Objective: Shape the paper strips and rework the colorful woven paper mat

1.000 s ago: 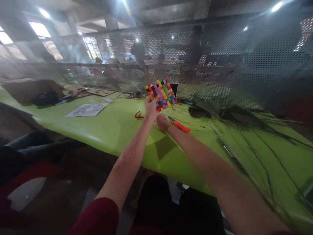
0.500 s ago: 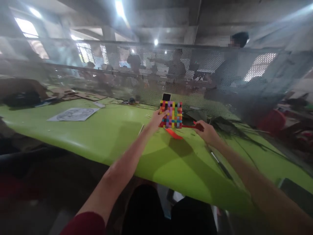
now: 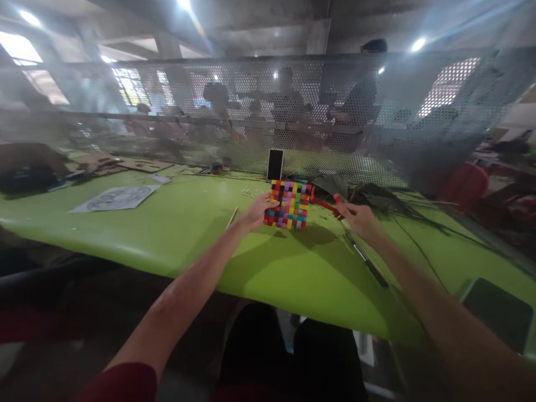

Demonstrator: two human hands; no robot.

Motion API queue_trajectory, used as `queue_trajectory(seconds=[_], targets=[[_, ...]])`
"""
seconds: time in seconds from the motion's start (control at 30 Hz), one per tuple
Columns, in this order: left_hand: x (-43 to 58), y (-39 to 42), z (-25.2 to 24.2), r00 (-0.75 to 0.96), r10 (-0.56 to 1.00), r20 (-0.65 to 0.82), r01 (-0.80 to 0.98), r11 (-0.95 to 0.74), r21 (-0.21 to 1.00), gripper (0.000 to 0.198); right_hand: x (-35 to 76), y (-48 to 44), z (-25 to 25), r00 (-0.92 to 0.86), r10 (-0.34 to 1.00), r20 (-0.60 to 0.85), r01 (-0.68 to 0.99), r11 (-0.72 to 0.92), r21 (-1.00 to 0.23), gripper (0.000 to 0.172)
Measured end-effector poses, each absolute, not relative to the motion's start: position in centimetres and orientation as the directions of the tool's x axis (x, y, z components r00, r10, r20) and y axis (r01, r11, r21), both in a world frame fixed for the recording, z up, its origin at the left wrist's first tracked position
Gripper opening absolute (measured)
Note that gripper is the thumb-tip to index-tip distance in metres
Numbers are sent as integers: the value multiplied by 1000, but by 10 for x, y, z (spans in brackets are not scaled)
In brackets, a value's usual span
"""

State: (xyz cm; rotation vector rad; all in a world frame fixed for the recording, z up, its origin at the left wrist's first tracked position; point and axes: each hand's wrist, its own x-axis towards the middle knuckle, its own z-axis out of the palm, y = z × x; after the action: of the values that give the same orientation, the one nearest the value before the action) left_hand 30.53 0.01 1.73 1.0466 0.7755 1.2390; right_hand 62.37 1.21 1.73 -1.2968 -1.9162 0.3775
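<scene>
Shared craft workshop: long green worktable [image 3: 176, 223], perforated metal partition [image 3: 377, 111], people at benches beyond, cardboard scraps [image 3: 125, 163].

So the square multicoloured checkered mat [image 3: 288, 205] stands almost upright, bottom edge on the lime-green surface [image 3: 188, 223], with its left edge gripped by the left hand [image 3: 256, 212]. A thin red strip [image 3: 323, 205] runs off its right edge, pinched in the right hand [image 3: 359, 219].
</scene>
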Motion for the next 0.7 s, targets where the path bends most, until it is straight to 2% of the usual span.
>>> queue_trajectory(seconds=[0.07, 0.13, 0.23, 0.43, 0.57, 0.7], targets=[[307, -1, 18, 189, 979, 72, -392, 8, 920, 28, 624, 10, 15, -169, 886, 433, 659, 428, -618, 43], [309, 1, 17, 200, 977, 69, -400, 17, 916, 31, 624, 10, 12, -177, 876, 448, 646, 447, -618, 31], [308, 5, 10, 230, 971, 65, -350, 21, 936, 35, 625, 12, 7, -174, 850, 498, 604, 491, -627, 21], [299, 14, -1, 193, 978, 86, -325, -19, 946, 35, 628, 19, 4, -106, 792, 602, 450, 578, -681, 39], [299, 17, -3, 185, 982, 27, -302, 31, 953, 28, 628, 21, 2, -95, 784, 613, 370, 599, -710, 54], [304, 15, -1, 180, 984, -3, -315, 61, 947, 18, 629, 24, -3, -118, 785, 608, 290, 613, -735, 57]])
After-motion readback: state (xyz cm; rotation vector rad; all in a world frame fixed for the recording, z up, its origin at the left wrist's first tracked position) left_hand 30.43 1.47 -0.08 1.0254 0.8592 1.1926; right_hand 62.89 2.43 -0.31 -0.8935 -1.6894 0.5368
